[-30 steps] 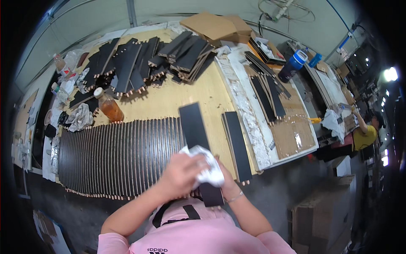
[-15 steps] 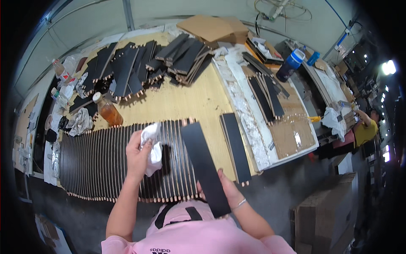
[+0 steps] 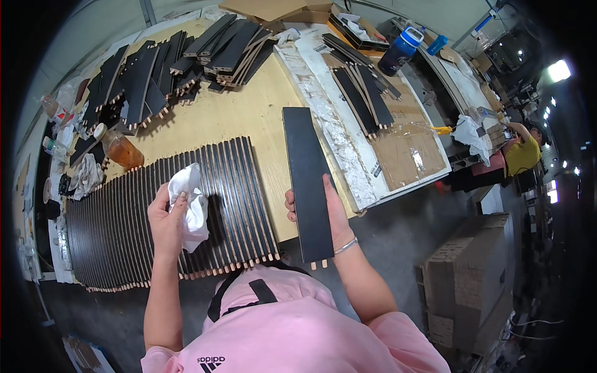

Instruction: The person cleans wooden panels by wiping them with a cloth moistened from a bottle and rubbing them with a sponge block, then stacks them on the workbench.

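My left hand (image 3: 166,217) is closed on a crumpled white cloth (image 3: 188,208), held above a long row of narrow dark boards (image 3: 124,230) standing side by side. My right hand (image 3: 336,214) grips a flat black board (image 3: 308,186) from behind, its thumb on the right edge and fingertips curled round the left. Pale wooden dowels stick out of that board's near end. The board is to the right of the row, apart from it, over the table's near right part. Whether another board lies beneath it is hard to tell.
Loose black boards (image 3: 146,81) are heaped at the table's far side. A bottle of amber liquid (image 3: 121,148) leans beyond the row, near a grey rag (image 3: 87,177). To the right are more boards on cardboard (image 3: 410,152) and a blue-lidded jug (image 3: 401,51). A person in yellow (image 3: 522,152) is farther right.
The black board in my right hand has moved right, away from the row, and turned straighter. It covers where another board lay on the table. My left hand still holds the cloth. The view has shifted.
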Motion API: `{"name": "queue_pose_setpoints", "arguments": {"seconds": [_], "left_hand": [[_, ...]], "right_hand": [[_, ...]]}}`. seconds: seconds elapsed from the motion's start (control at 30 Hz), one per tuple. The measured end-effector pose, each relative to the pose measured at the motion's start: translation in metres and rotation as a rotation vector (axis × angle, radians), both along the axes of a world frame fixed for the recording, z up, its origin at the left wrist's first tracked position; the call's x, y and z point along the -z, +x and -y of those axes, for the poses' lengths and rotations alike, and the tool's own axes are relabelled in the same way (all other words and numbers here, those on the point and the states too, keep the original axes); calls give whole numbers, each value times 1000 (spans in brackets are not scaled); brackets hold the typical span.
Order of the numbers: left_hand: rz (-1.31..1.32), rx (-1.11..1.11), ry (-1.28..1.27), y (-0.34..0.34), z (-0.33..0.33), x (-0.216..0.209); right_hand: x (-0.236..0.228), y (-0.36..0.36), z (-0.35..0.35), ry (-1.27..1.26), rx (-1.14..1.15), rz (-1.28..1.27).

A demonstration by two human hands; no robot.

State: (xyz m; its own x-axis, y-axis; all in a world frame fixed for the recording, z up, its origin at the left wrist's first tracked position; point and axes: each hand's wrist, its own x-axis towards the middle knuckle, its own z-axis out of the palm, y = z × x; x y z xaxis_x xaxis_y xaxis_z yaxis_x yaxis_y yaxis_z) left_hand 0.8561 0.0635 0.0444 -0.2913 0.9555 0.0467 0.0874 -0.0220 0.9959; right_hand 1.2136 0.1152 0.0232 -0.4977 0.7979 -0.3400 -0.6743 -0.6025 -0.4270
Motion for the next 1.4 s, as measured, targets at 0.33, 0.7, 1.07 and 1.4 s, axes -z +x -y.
{"name": "queue_pose_setpoints", "arguments": {"seconds": [0.33,0.7,1.07,1.4], "left_hand": [[-7,57,-4,18,10,-1],[-72,85,-56,25,17,0],[-27,89,-54,27,15,8],[107,83,-71,40,-10,-19]], "right_hand": [[3,39,-31,630,276,1735],[30,17,-37,758,78,2333],[124,-68,1,800,-180,1419],[66,-35,6,233,-19,624]]}}
